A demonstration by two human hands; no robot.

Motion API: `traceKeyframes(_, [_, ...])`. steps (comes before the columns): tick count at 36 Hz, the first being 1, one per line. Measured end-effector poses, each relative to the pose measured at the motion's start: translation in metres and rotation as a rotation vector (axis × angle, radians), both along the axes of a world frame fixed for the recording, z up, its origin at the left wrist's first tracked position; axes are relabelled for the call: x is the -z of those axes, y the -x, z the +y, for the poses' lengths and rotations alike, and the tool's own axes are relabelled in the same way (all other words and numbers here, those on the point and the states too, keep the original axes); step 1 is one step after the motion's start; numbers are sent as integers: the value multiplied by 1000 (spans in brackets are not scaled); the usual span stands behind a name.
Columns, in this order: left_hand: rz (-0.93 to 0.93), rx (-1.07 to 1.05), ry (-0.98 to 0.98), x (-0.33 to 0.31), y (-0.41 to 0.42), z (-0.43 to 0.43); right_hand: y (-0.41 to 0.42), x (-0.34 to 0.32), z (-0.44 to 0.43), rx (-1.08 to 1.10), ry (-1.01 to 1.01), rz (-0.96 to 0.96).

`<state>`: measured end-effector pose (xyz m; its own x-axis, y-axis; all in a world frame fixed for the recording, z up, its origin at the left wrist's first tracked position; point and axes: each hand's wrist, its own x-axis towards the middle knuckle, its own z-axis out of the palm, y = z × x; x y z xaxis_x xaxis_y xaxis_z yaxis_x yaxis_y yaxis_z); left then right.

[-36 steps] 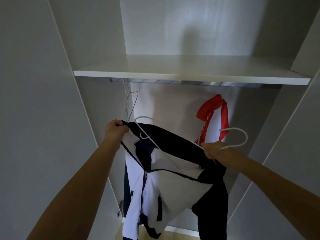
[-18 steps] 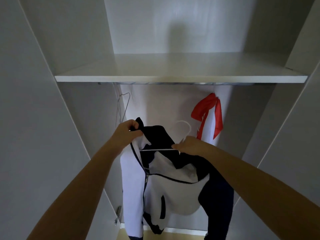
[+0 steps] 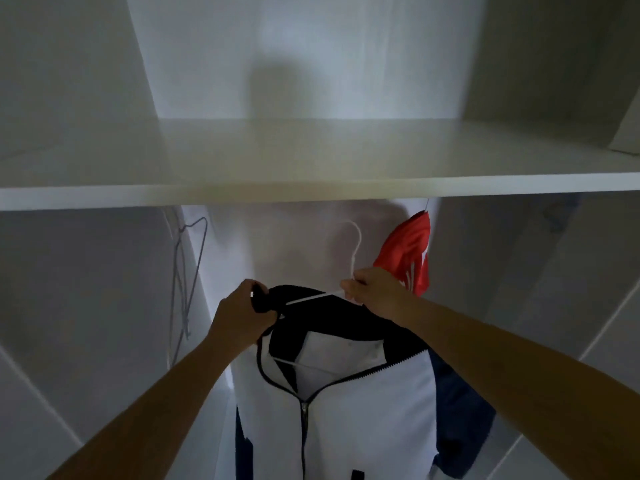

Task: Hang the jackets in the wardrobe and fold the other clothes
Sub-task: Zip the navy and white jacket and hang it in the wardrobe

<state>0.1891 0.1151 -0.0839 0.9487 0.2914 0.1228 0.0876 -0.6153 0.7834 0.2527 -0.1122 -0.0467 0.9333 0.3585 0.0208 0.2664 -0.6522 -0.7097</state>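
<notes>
The fingers of the left hand (image 3: 242,313) were curled round the dark collar of the jacket (image 3: 346,403), bunching the cloth at one shoulder. The fingers of the right hand (image 3: 375,292) pinched the white hanger (image 3: 356,242) at its neck, just under the hook. One arm of the hanger ran under the collar toward the left hand, and the other showed inside the half-open zip. The split grip made sense: the left hand kept the shoulder seated on the hanger while the right hand steered the hook, which pointed up toward the underside of the shelf (image 3: 311,194).

The jacket hung between the two forearms, inside the open wardrobe (image 3: 86,289) but not yet on any rail. The rail itself was hidden behind the front edge of the shelf, so the hook would probably have to be raised and found by feel.

In the hanging bay, a red garment (image 3: 408,254) hung just to the right of the right hand. Thin wire hangers (image 3: 188,271) dangled near the left wall. A dark blue fold low on the right was possibly the jacket's own sleeve; the blur left that unclear.
</notes>
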Motion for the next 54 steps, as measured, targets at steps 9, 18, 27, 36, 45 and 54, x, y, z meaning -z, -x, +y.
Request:
traceKeyframes(9, [-527,81,-24,7,-46,-9,-63,-36,5,163,-111,-30])
traceKeyframes(18, [-648,143,-67,3,-92,-20,-110,-54,20,347,-124,-66])
traceKeyframes(27, [-473,191,-144,33,-112,-21,-128,-4,31,315,167,-147])
traceKeyframes(36, [-414,186,-84,44,-114,-20,-93,46,-3,338,478,-649])
traceKeyframes(45, [-407,173,-76,43,-112,-20,-128,28,-66,548,-188,211])
traceKeyframes(54, [-358,181,30,42,-107,-27,-51,57,-32,299,336,-949])
